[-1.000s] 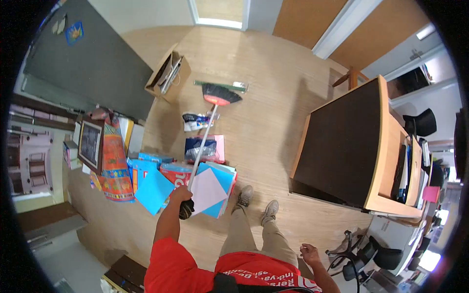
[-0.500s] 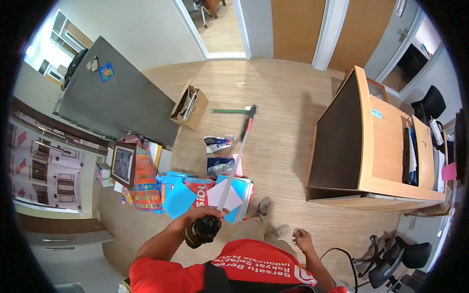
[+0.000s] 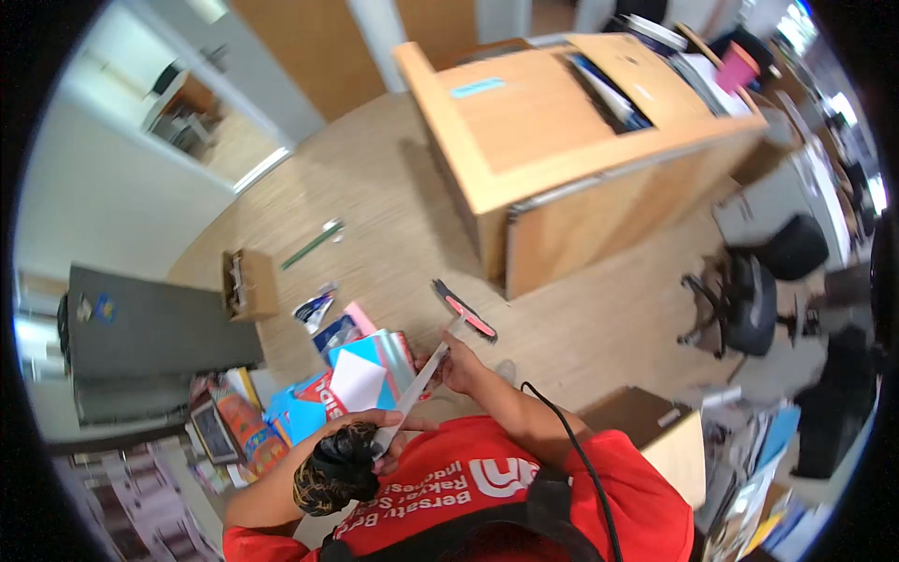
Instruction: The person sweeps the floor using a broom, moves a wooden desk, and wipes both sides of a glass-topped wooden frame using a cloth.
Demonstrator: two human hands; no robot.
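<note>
A long-handled broom (image 3: 412, 391) with a pale shaft and a red-and-black head slants across in front of my red shirt. My left hand (image 3: 393, 433) is closed around the lower end of the shaft. Close to the head, my right hand (image 3: 459, 363) grips the same shaft. The broom's head is raised towards the desk, apart from my fingers. A dark bunched item with a gold pattern (image 3: 339, 468) sits at my left wrist; its kind is unclear. Below and left of the shaft lie blue folders and a white sheet (image 3: 358, 379) on the floor.
A wooden desk (image 3: 487, 183) stands ahead. A paper bag (image 3: 251, 284), a green stick (image 3: 309, 247) and plastic packets (image 3: 314, 309) lie to the left by a grey cabinet (image 3: 154, 328). On the right are an office chair (image 3: 749, 300) and stacked papers (image 3: 749, 459).
My view has turned right. The broom's head has come up nearer to me, and my right hand, free before, has taken hold of the shaft. My left hand has kept its grip.
</note>
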